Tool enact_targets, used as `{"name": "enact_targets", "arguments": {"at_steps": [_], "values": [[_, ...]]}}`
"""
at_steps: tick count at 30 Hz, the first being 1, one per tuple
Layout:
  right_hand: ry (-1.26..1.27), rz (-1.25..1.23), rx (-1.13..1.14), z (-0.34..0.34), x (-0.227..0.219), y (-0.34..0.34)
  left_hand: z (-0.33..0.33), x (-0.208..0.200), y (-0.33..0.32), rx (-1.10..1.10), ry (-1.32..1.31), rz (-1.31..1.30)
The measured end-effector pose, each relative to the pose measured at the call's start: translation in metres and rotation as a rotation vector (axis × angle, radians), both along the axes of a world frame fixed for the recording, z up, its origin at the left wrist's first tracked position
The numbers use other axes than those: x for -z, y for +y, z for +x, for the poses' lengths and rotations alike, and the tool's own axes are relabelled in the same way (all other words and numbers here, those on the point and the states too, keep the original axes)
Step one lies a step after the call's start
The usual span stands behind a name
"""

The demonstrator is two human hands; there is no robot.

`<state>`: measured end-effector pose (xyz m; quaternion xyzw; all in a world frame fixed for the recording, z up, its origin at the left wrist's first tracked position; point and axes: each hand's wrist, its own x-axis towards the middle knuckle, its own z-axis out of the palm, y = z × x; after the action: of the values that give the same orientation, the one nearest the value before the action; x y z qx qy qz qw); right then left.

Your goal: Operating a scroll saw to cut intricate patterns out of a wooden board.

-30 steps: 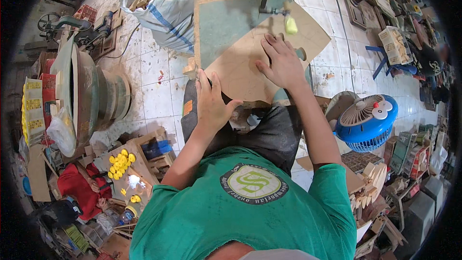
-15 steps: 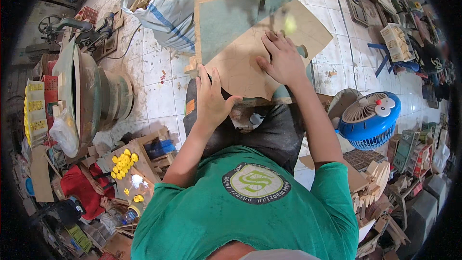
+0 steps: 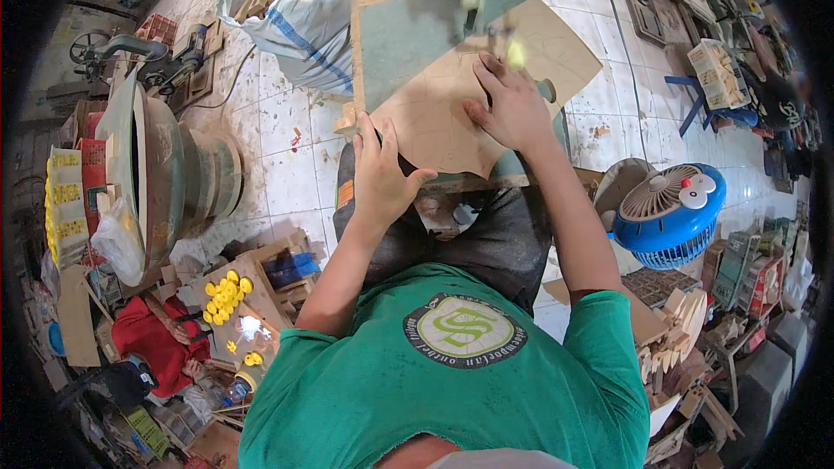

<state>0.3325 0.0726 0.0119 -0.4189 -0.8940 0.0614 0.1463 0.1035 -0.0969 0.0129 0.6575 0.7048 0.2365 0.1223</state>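
A thin brown board with faint drawn lines lies aslant on the green worktable. My left hand rests at its left corner, fingers stretched out and thumb apart. Flat on the board's middle lies my right hand, fingers extended and thumb spread. Just beyond my right fingertips, a machine part with a yellow-green piece is smeared by motion over the board's far edge. Where it meets the board is too blurred to make out. A small wooden block sits by the table's left edge, close to my left fingertips.
A white sack with wood offcuts stands left of the table. A blue fan is at my right, near stacked wooden pieces. At lower left, a person in red sits by yellow round parts. A large round machine stands left.
The brown board has shifted very slightly away from me, with both hands still on it. The blurred machine part shows in a slightly different position.
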Motion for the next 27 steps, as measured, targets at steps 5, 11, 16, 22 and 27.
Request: {"name": "enact_targets", "arguments": {"at_steps": [5,11,16,22,27], "values": [[-0.005,-0.097,0.041,-0.003,-0.008,-0.002,-0.002,-0.002,0.003,0.024,0.006,0.02],[0.019,0.018,0.011,-0.001,0.0,0.002,-0.002,-0.003,0.005,0.02,-0.011,0.025],[0.011,-0.023,0.031,-0.002,-0.005,0.0,-0.004,-0.003,0.006,0.027,0.009,0.017],[0.052,0.001,0.018,-0.001,0.0,0.003,-0.005,0.0,0.009,0.024,0.01,0.01],[0.081,0.048,0.011,0.0,0.003,0.004,-0.007,-0.001,0.01,0.035,0.017,0.009]]}}
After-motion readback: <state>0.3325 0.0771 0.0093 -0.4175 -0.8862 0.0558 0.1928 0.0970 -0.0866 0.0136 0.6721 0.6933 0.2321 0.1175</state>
